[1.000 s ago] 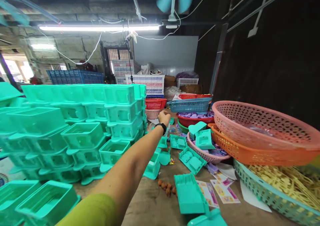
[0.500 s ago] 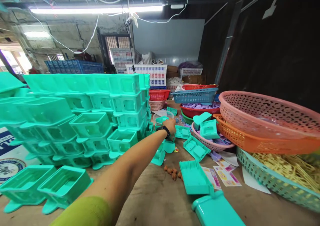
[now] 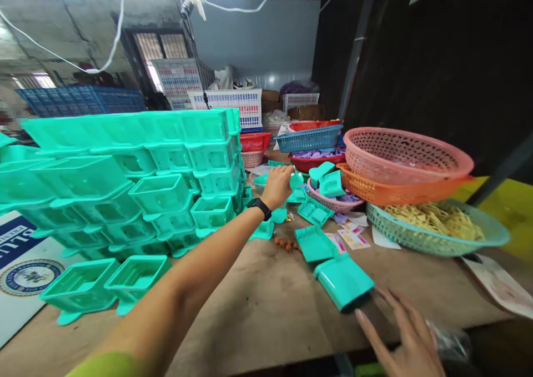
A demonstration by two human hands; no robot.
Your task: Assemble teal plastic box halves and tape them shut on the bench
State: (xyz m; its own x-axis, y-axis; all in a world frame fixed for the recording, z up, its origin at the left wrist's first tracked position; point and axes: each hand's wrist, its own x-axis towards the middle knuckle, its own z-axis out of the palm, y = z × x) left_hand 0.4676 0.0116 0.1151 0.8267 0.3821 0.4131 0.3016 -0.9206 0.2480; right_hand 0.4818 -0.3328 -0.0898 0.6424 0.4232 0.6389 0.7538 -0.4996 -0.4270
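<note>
My left hand (image 3: 278,186), with a black watch on the wrist, is stretched out over the far part of the table. Its fingers curl downward beside a small turquoise plastic part (image 3: 296,180); the fingertips are hidden, so what they grip is unclear. At the lower right my right hand (image 3: 406,335) is open, fingers spread, beside the near end of a glossy turquoise plastic case (image 3: 345,281). This case lies against another turquoise part (image 3: 315,242). Small brown pieces (image 3: 287,244) and printed paper cards (image 3: 353,238) lie close by.
Stacked turquoise boxes (image 3: 162,160) form a wall on the left, with two single boxes (image 3: 137,277) in front. Pink (image 3: 410,152) and orange baskets (image 3: 375,185) sit above a green basket (image 3: 416,235) of yellow strips. A pink basket (image 3: 333,202) holds purple pieces.
The view has tilted down and shifted right. My right hand has come into view at the lower right. My left hand stays reached out at the far parts, now with its back raised.
</note>
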